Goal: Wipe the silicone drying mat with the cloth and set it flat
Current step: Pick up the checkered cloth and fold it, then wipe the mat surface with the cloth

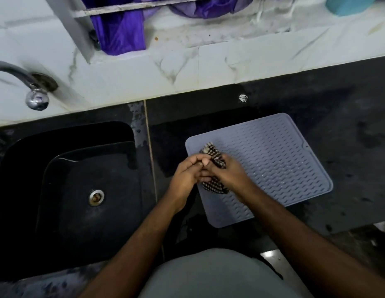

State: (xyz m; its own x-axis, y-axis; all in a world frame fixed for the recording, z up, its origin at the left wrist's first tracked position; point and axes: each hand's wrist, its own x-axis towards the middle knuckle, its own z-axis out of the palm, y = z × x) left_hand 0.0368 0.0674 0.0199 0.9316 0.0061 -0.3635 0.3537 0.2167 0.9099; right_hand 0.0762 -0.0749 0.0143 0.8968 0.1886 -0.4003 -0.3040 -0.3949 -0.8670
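A grey ridged silicone drying mat lies flat on the black countertop, to the right of the sink. Over its left part both my hands hold a bunched black-and-white patterned cloth. My right hand grips the cloth from the right, with the fabric showing above and below its fingers. My left hand meets it from the left, its fingers curled and pinching the cloth's upper end. Most of the cloth is hidden between the two hands.
A black sink with a metal drain sits to the left, under a chrome tap. Behind runs a white marble ledge with purple plastic bags. A small white speck lies on the counter behind the mat.
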